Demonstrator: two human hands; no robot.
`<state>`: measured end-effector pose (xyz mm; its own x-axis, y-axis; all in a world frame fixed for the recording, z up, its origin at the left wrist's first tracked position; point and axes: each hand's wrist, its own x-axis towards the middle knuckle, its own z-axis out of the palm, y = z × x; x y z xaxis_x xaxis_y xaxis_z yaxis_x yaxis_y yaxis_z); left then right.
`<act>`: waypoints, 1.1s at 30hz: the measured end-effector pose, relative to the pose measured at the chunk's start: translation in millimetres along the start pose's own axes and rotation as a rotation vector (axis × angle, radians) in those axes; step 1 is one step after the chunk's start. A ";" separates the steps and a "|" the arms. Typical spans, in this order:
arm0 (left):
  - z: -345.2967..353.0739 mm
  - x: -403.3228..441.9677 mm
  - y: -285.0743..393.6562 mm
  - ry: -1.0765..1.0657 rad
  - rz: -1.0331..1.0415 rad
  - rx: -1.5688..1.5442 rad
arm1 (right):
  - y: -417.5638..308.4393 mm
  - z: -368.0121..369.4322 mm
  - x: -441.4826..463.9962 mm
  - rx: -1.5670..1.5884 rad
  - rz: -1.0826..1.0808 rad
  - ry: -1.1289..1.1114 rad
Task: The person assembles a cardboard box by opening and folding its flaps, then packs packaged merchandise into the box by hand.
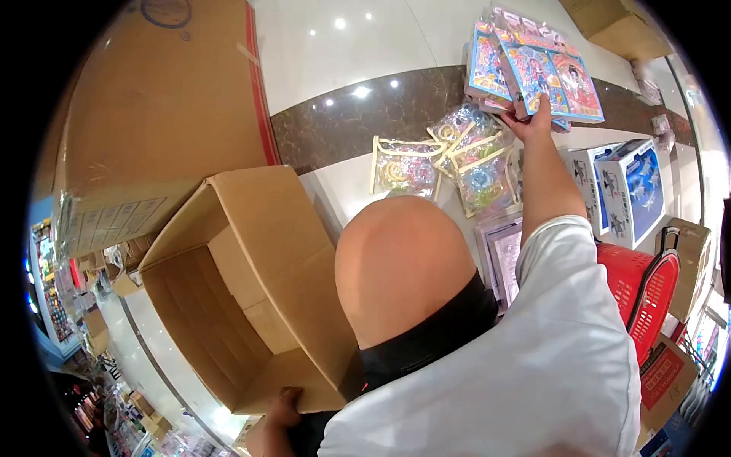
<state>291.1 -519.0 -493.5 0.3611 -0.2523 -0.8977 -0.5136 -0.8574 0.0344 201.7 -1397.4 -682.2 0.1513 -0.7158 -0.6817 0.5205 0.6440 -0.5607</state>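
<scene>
My right hand (531, 123) reaches forward with its thumb on top of a flat, colourful boxed toy set (550, 76) and its fingers tucked under the near edge. More sets of the same kind (489, 67) lie beneath and to the left of it on the floor. My left hand (283, 410) is closed around the near edge of an open cardboard box (266, 266), whose visible inside holds nothing. Clear pouches with cream edging (407, 167), with colourful rings inside, lie just left of my right forearm.
A large taped carton (164, 114) stands at the upper left. Blue-and-white boxes (630, 194) and a red basket (641, 293) are on the right. Flat lilac packages (502, 255) lie beside my bare knee (403, 263). Another carton (620, 27) stands at the upper right.
</scene>
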 end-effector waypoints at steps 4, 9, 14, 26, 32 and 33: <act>0.0 0.6 1.9 0.045 0.078 -0.093 | 5.9 1.7 -6.8 0.053 -0.024 -0.016; -13.1 -3.0 15.7 0.071 0.060 -0.071 | 10.8 2.3 -2.9 0.071 -0.077 -0.028; -13.7 -0.4 12.5 0.043 0.063 -0.044 | 3.0 12.0 -7.5 0.255 -0.067 0.117; -18.2 -3.2 17.9 0.067 0.069 -0.125 | 56.3 57.3 -17.9 -0.268 0.197 0.096; -9.4 -0.7 10.6 0.083 0.071 -0.091 | 80.4 66.8 -21.1 0.041 0.260 -0.087; -6.7 -0.1 9.0 0.078 0.069 -0.080 | 85.1 68.2 -17.2 0.122 0.146 -0.140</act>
<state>291.6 -529.6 -490.2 0.3883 -0.3434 -0.8552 -0.4767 -0.8690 0.1326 300.8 -1348.7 -686.1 0.3429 -0.6537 -0.6746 0.5811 0.7119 -0.3945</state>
